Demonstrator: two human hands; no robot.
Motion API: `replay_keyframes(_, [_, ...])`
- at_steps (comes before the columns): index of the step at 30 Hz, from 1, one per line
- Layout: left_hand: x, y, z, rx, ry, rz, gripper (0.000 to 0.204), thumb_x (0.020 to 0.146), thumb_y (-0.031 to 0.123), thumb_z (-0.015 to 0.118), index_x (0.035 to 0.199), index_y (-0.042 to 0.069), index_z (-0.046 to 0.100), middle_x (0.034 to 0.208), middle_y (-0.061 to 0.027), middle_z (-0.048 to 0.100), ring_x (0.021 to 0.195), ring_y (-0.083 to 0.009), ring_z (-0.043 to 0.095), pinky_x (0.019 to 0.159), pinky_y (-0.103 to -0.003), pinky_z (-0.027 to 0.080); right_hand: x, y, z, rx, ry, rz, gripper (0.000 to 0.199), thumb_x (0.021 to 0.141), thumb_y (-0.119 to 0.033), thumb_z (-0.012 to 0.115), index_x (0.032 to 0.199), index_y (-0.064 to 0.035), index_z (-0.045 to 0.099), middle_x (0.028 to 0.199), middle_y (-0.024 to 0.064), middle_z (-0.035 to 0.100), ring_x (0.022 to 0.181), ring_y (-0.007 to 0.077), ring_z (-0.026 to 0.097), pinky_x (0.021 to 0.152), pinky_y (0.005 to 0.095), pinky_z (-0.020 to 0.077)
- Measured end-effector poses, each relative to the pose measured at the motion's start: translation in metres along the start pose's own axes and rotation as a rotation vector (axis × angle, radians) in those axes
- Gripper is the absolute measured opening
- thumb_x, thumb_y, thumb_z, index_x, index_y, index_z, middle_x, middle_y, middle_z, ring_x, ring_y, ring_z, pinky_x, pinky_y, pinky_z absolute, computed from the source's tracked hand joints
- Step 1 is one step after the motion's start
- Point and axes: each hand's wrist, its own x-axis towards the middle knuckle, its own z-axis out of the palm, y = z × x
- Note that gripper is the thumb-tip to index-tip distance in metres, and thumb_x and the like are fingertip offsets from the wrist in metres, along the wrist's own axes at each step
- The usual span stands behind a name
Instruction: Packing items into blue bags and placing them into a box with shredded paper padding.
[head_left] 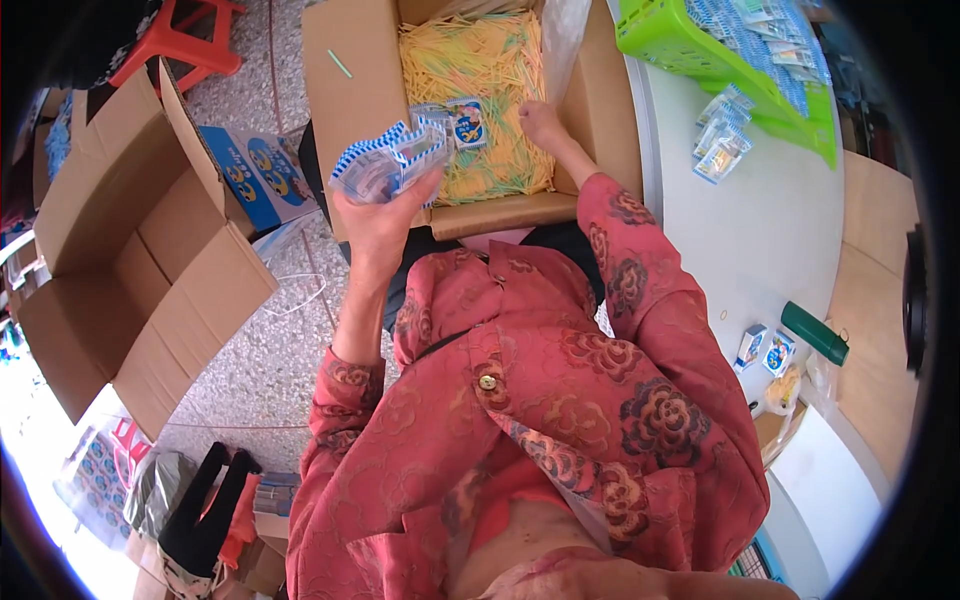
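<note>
My left hand [382, 215] is wrapped round a bunch of clear plastic packets [372, 172] with blue-and-white striped edges, held over the near left edge of an open cardboard box [350, 110]. Thin yellow, green and pink plastic sticks [480, 60] fill that box. On the sticks lies a small blue-and-white printed packet [466, 122], just right of the held bunch. At the right side of the pile my right hand [541, 126] is closed, its fingertips down among the sticks. Whatever it grips is too small to make out. One green stick [340, 63] rests on the left flap.
A green basket [690, 50] of filled packets stands at the far right of a white table [690, 230], with several packets [722, 135] beside it. Nearer are a green bottle [815, 332] and small boxes [765, 350]. Left are an open carton [150, 250] and a red stool [190, 45].
</note>
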Motion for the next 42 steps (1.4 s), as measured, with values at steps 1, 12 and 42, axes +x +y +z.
replay_keyframes(1, [0.0, -0.002, -0.001, -0.001, -0.003, -0.013, 0.026, 0.067, -0.002, 0.07, 0.091, -0.003, 0.061, 0.086, -0.0044, 0.063, 0.074, -0.0098, 0.059, 0.068, -0.023, 0.048, 0.001, 0.007, 0.008, 0.0, -0.003, 0.006, 0.015, 0.074, -0.008, 0.053, 0.081, 0.0013, 0.061, 0.074, 0.02, 0.061, 0.066, 0.0292, 0.062, 0.06, 0.0369, 0.049])
replay_keyframes(12, [0.004, -0.008, -0.004, 0.02, 0.001, -0.126, 0.024, 0.068, -0.001, 0.07, 0.09, -0.003, 0.06, 0.083, -0.0042, 0.063, 0.073, -0.009, 0.058, 0.065, -0.022, 0.048, -0.011, -0.029, 0.015, -0.31, -0.385, 0.279, 0.025, 0.07, -0.015, 0.06, 0.085, 0.0046, 0.062, 0.084, 0.0204, 0.063, 0.081, 0.0315, 0.062, 0.071, 0.0381, 0.0498])
replay_keyframes(42, [0.006, -0.01, 0.0, 0.036, -0.028, -0.135, 0.023, 0.067, -0.001, 0.071, 0.088, -0.002, 0.061, 0.083, -0.0033, 0.063, 0.073, -0.0075, 0.057, 0.065, -0.021, 0.047, -0.006, -0.024, 0.034, -0.115, -0.551, 0.51, 0.029, 0.061, -0.016, 0.069, 0.084, 0.0017, 0.064, 0.082, 0.0205, 0.063, 0.077, 0.0304, 0.064, 0.067, 0.0371, 0.0515])
